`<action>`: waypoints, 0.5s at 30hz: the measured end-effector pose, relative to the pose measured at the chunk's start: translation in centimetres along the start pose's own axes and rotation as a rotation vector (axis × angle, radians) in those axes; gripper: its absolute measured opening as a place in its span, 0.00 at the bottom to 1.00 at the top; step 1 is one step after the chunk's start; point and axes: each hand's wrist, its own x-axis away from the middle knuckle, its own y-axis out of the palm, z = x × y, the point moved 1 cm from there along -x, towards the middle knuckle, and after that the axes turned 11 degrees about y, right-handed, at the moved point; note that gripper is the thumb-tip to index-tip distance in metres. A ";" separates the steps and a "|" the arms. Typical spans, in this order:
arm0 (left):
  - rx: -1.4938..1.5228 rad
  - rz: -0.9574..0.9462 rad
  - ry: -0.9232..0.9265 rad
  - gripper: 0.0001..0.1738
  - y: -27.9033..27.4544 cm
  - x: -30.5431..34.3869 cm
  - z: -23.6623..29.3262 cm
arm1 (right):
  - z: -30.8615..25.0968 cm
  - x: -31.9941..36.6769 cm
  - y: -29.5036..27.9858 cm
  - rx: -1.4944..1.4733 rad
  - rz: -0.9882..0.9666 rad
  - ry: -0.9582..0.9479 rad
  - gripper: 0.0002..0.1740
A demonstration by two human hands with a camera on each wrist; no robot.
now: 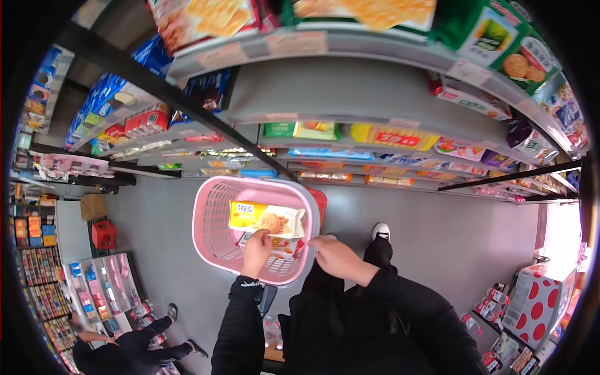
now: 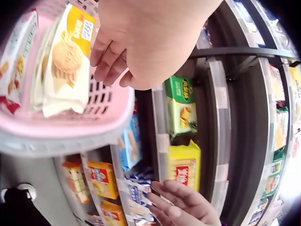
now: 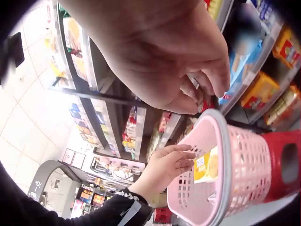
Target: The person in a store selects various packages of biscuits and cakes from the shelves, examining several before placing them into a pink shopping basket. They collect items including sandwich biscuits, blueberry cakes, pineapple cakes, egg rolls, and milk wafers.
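A pink plastic basket (image 1: 206, 215) with a grey rim stands in front of me. Inside it lies a yellow and white biscuit packet (image 1: 247, 215), over a red and white packet (image 1: 289, 250). My left hand (image 1: 255, 256) hovers over the basket's near side, fingertips close to the biscuit packet in the head view. The left wrist view shows its fingers loosely bent with nothing in them. My right hand (image 1: 340, 259) is by the basket's right rim. Its fingers hang relaxed and hold nothing in the right wrist view (image 3: 188, 61).
Shelves (image 1: 350, 87) of packaged snacks run across the front. A red basket (image 3: 284, 155) sits against the pink one. At lower left, another person (image 1: 125, 350) is beside a display rack (image 1: 103, 284). A polka-dot box (image 1: 537, 303) and bottles (image 1: 490, 306) stand at right.
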 end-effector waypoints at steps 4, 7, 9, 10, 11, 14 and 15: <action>-0.162 -0.137 -0.125 0.12 -1.3 0.7 -7.1 | -1.1 -4.2 8.7 0.058 -0.168 0.158 0.13; -0.164 -0.242 -0.210 0.13 -0.9 0.3 -12.4 | -0.3 -7.6 13.2 0.083 -0.311 0.386 0.15; -0.290 -0.284 -0.312 0.16 -0.1 0.2 -15.3 | 1.9 -9.3 16.3 0.066 -0.382 0.528 0.18; -0.285 -0.296 -0.309 0.16 0.2 0.0 -16.3 | 3.7 -10.0 18.2 0.034 -0.312 0.584 0.18; -0.323 -0.294 -0.362 0.18 0.5 0.0 -17.5 | 4.8 -10.5 19.4 0.001 -0.242 0.639 0.19; -0.350 -0.327 -0.450 0.21 1.1 -0.2 -19.7 | 7.2 -11.4 22.6 0.055 -0.225 0.836 0.21; -0.343 -0.348 -0.485 0.21 1.2 -0.2 -20.0 | 8.7 -11.5 24.0 0.082 -0.222 0.941 0.22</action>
